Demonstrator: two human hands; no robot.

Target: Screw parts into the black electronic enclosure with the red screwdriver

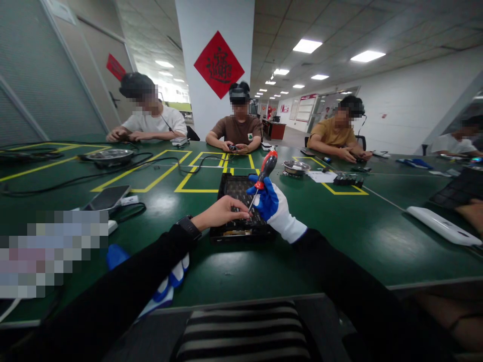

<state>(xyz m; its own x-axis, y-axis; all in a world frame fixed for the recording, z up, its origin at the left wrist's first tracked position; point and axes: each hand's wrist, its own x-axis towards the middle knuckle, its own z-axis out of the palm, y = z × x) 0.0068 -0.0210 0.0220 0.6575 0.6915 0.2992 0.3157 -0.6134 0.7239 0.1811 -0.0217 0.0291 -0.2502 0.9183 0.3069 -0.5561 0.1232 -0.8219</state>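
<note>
A red and dark grey screwdriver (268, 166) is tilted with its shaft pointing down and left. My right hand (277, 206), in a white and blue glove, is closed round the screwdriver near the bottom of its handle. Bare, my left hand (222, 212) has its fingertips pinched together at the screwdriver's tip; whatever they hold there is too small to make out. Both hands are over a black, open, tray-like casing (241, 237) on the green table. Its inner floor looks dark and textured, and the hands hide part of it.
A loose blue and white glove (162, 294) lies under my left forearm. Cables and a dark flat device (109, 197) are to the left. Metal bowls (296, 167) stand farther back, and a long white device (443, 225) lies at right. Several people sit around the table (339, 261).
</note>
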